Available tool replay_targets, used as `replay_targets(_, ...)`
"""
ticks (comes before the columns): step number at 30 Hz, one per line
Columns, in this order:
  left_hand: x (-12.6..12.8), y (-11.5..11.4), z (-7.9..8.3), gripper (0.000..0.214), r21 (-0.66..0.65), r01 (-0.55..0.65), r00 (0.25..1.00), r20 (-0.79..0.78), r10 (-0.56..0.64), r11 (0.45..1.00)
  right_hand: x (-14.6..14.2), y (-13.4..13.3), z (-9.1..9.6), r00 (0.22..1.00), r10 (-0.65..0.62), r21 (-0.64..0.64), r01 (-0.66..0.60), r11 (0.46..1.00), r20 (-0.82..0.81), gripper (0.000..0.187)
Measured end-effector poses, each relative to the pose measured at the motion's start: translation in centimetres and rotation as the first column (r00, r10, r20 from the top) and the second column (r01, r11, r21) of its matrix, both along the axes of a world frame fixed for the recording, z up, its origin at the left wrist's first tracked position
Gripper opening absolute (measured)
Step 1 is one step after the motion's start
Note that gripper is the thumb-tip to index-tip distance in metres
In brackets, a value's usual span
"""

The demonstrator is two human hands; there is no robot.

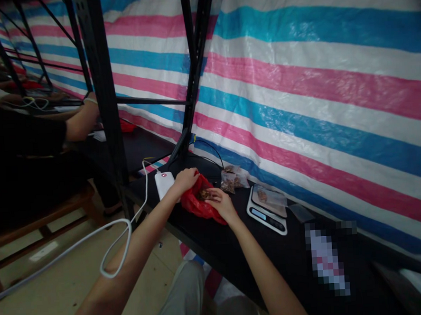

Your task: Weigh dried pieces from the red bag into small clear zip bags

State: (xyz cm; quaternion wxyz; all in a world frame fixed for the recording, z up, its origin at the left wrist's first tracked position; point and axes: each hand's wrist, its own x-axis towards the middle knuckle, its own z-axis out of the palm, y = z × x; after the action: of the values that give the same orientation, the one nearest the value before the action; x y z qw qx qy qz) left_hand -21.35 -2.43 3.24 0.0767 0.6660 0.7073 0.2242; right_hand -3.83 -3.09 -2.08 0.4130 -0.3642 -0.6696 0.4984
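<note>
A red plastic bag (195, 207) lies open on the black table, with small brown pieces (203, 194) inside it. My left hand (186, 181) is closed on the bag's far left rim. My right hand (222, 205) reaches over the near right side, its fingers curled together at the brown pieces; whatever is between the fingertips is hidden. To the right, a white digital scale (267, 216) with a lit display carries a small clear bag (270, 197) holding a few brown pieces. Several filled clear bags (233, 180) lie behind the red bag.
A white power strip (164, 181) stands left of the red bag; its cable (130, 238) loops over my left forearm. Black shelf posts (102, 88) rise at the left. Beyond them sits another person (26, 126). Striped sheeting (316, 84) hangs behind the table (252, 254).
</note>
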Motion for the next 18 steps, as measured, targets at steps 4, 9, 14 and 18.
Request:
replay_targets(4,-0.3,-0.8,1.8,0.028,-0.017,0.046,0.967,-0.252,-0.049,0.999,0.8,0.0,1.5,0.998,0.031,0.045,-0.028,0.999,-0.059,0.040)
replay_targets(9,1.7,-1.8,3.8,0.036,0.073,0.109,0.933,-0.351,-0.077,0.991,5.0,0.4,4.6,0.996,-0.036,0.148,0.048,0.988,-0.082,0.041)
replay_targets(14,9.5,-0.7,4.8,0.034,0.195,0.402,0.911,-0.183,-0.370,0.894,13.4,2.9,5.5,0.941,-0.307,0.166,0.329,0.930,-0.142,0.044)
replay_targets(18,18.7,3.1,3.3,0.050,0.214,0.600,0.790,-0.007,-0.613,0.771,19.5,4.7,4.1,0.756,-0.591,0.135,0.641,0.755,-0.282,0.049)
